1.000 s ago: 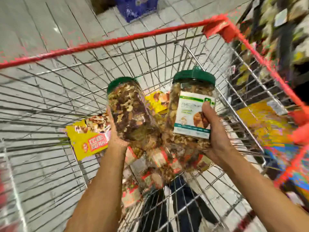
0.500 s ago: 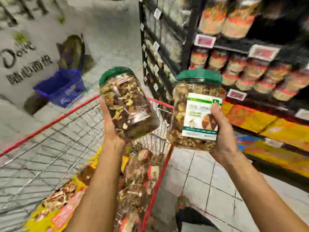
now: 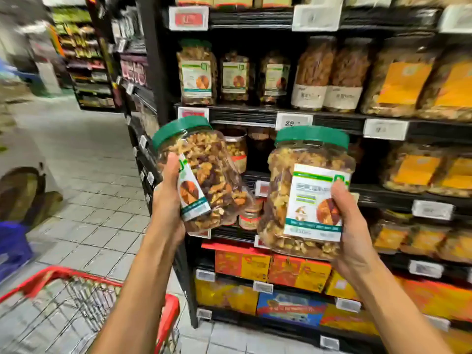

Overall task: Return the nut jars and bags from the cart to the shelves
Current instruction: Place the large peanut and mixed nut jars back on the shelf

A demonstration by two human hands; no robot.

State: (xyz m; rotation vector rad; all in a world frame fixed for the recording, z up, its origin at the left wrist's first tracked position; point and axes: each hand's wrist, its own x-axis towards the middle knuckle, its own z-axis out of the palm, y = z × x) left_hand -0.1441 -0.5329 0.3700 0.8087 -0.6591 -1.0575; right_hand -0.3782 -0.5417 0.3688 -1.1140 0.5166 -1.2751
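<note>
I hold two clear nut jars with green lids in front of the shelves. My left hand (image 3: 167,198) grips the left jar (image 3: 204,175), which tilts to the left. In my right hand (image 3: 351,226) the right jar (image 3: 306,192) stands upright, its white and green label facing me. Matching green-lidded jars (image 3: 198,72) stand on the black shelf (image 3: 242,114) above and behind the held jars. The red-rimmed wire cart (image 3: 76,297) is at the lower left, below my left forearm.
The shelf unit fills the right side, with bagged nuts (image 3: 401,80) at the upper right and boxed goods (image 3: 268,272) on the lower shelves. A tiled aisle (image 3: 84,175) runs back on the left. A blue basket (image 3: 12,246) sits at the left edge.
Both jars have come up out of the cart and now face the shelves. The view has swung from the cart up and right to the shelf unit.
</note>
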